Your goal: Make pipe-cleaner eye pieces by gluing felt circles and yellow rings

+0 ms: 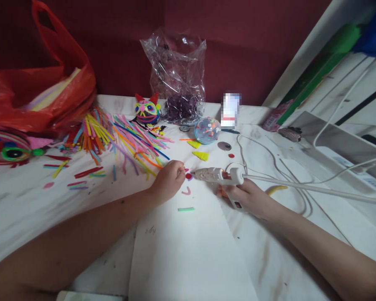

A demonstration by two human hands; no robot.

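My left hand (169, 180) is closed in a pinch over the white paper. A small pinkish-red piece (186, 169) shows at its fingertips, too small to name surely. Just below it lies a red disc (188, 176) with a purple edge. My right hand (249, 197) grips a white hot glue gun (217, 174) by its handle, with a glue stick trailing from the back. The nozzle points left, close to the disc and my left fingertips; whether it touches is unclear. Nearer to me on the paper (188, 259) are a bent pink strip (186, 191) and a green strip (186, 209).
Pipe-cleaner-like strips (97, 131) pile up at left beside a red plastic bag (65, 96). Behind stand a colourful tiger-like face (147, 109), a clear bag (183, 83), a round tub (207, 130) and a phone (230, 110). White cables (269, 146) cross the right side.
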